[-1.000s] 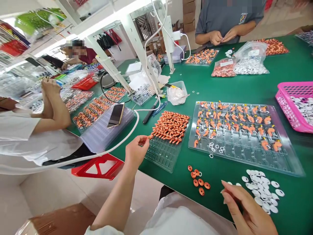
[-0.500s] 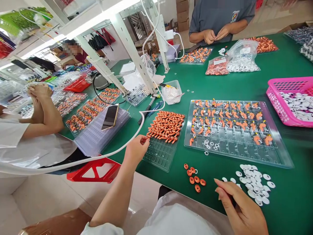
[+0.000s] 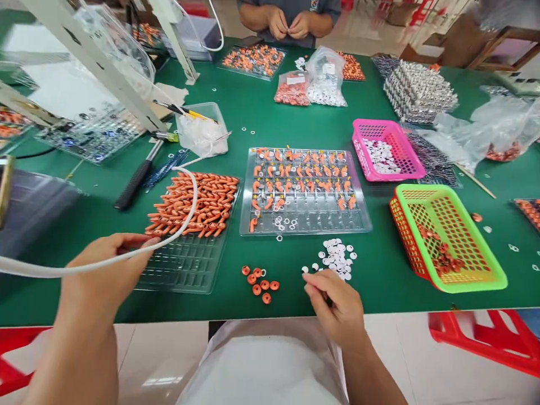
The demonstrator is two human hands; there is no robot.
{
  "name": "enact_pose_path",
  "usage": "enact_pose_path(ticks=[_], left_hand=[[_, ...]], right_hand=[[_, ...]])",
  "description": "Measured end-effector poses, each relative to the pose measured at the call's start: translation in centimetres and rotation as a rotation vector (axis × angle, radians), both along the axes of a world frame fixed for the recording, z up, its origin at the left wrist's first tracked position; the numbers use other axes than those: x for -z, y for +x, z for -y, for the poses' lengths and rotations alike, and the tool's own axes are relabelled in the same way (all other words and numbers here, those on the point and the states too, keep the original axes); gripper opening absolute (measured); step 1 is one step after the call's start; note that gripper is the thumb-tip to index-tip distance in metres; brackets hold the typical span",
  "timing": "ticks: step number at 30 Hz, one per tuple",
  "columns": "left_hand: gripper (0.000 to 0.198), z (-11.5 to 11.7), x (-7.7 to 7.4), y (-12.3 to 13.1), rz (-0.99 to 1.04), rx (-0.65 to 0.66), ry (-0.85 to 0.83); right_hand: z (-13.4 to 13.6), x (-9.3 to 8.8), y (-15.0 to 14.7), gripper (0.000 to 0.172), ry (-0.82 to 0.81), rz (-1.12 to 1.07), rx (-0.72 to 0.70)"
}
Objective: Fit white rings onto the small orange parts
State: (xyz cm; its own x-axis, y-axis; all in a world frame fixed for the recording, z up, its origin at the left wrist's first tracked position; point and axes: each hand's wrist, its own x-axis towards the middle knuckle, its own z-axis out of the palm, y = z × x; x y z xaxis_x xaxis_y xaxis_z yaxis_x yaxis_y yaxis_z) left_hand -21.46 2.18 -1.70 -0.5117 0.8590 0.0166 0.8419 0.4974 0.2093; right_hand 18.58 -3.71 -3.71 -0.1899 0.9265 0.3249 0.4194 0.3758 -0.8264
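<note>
My left hand (image 3: 112, 259) is closed, thumb and fingers together, at the near left edge of a heap of orange curved stem-shaped pieces (image 3: 198, 202). What is between its fingertips is hidden. The heap lies on a clear compartment tray (image 3: 181, 267). My right hand (image 3: 337, 306) has thumb and index finger pinched together, beside small white oval discs (image 3: 337, 256); I cannot make out anything in the pinch. Several orange round caps (image 3: 264, 284) lie between my hands. Beyond them, a larger clear tray (image 3: 320, 222) holds rows of orange pieces and loose white rings (image 3: 284, 222).
To the right stand a pink basket (image 3: 358, 152) of white discs and a green basket (image 3: 485, 270) with orange pieces. A white cable (image 3: 105, 260) crosses over my left hand. A hammer (image 3: 135, 183) and a small container (image 3: 219, 118) lie behind. A co-worker's hands (image 3: 289, 25) are opposite.
My view has swung to the right, bringing the green basket into sight. My right thumb and index finger have closed together. My left hand stays by the orange heap.
</note>
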Motion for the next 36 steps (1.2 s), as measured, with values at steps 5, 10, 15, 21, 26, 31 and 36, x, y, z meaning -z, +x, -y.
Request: enact_pose_path(ticks=[5, 10, 15, 21, 26, 31, 36], left_hand=[[0.033, 1.4, -1.0, 4.8, 0.045, 0.049, 0.098], [0.027, 2.7, -1.0, 11.5, 0.346, 0.47, 0.25], [0.021, 2.8, -0.4, 15.0, 0.511, 0.672, 0.256], [0.021, 2.8, -0.2, 16.9, 0.602, 0.755, 0.198], [0.021, 3.1, -0.4, 17.1, 0.624, 0.752, 0.195], [0.017, 3.0, -0.5, 17.3, 0.684, 0.756, 0.219], [0.022, 2.9, -1.6, 18.3, 0.987, 0.633, 0.118]], right_hand=[[-1.3, -0.7, 3.5, 0.015, -0.003, 0.277, 0.249], [-4.7, -2.6, 4.8, 0.016, -0.003, 0.539, 0.121], [-11.5, -4.9, 5.9, 0.019, -0.019, 0.756, 0.184], [-16.3, -4.9, 5.8, 0.035, -0.185, 0.844, 0.244], [-16.4, -4.1, 4.9, 0.044, -0.261, 0.799, 0.237], [-16.6, -4.9, 5.2, 0.035, -0.267, 0.659, 0.28], [-12.1, -6.0, 4.6, 0.022, -0.309, 0.21, 0.135]])
